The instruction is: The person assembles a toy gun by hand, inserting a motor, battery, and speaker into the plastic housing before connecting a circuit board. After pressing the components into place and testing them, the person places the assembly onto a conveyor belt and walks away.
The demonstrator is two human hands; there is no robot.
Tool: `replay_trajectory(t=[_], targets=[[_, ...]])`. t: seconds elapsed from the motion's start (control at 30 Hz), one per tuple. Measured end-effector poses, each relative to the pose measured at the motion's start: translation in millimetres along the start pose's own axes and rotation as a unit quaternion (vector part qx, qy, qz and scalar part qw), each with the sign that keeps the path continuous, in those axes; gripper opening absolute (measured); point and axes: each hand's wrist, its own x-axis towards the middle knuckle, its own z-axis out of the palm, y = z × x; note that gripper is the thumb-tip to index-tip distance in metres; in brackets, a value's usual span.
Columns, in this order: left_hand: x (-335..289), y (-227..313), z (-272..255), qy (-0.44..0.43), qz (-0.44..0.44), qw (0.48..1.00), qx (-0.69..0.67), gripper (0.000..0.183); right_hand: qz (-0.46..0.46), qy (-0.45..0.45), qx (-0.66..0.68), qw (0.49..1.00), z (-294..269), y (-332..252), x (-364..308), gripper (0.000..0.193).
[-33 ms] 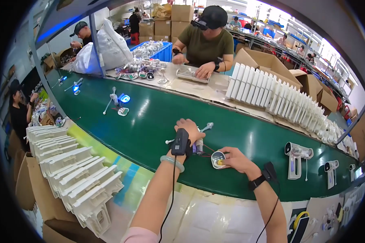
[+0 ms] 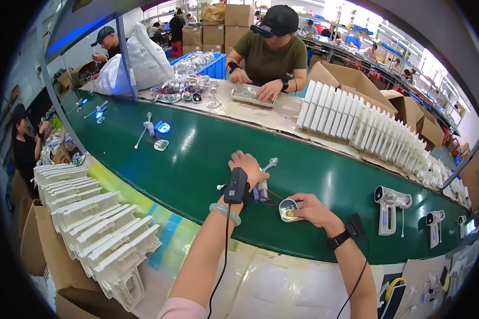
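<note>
My left hand [image 2: 247,169] is curled over a wired motor assembly [image 2: 263,190] on the green belt. A pale nozzle-like end [image 2: 272,162] and a white ball-tipped rod stick out past the hand, which hides the rest. Thin red and dark wires run from it to a small round white housing [image 2: 288,210]. My right hand [image 2: 310,209] pinches this housing at its right edge. Inside, a yellow part shows by the fingertips, but details are too small to tell.
The green belt [image 2: 207,141] carries another wired assembly with a blue light [image 2: 163,128] and white gun-shaped shells [image 2: 393,207] at right. White plastic shells [image 2: 101,234] stand stacked at left, more [image 2: 351,117] across the belt. A co-worker [image 2: 271,58] handles parts opposite.
The round housing and my right hand have shifted very slightly to the right. My left hand stays in place. The co-worker's hand opposite has moved a little.
</note>
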Motion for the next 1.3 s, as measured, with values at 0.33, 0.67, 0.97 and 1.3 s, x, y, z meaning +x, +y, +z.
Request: replay_trajectory(t=[0.33,0.67,0.97,1.3], targets=[[4.5,-10.4,8.1,-0.042,-0.014,0.986,-0.159,0.049,-0.069,0.035,-0.034,0.996,-3.3,20.0,-9.5,0.045],[-16.4,-28.1,17.0,-0.005,-0.017,0.899,-0.438,0.034,-0.102,0.044,-0.102,0.989,18.0,1.2,-39.7,0.047],[-118.3,5.6,-30.1,-0.130,-0.106,0.528,-0.832,0.024,-0.126,0.026,-0.104,0.986,38.4,-41.3,-144.1,0.044],[-285.9,76.9,-50.6,-0.234,-0.218,0.272,-0.907,0.026,-0.107,0.083,-0.238,0.962,48.1,-68.4,-309.9,0.021]])
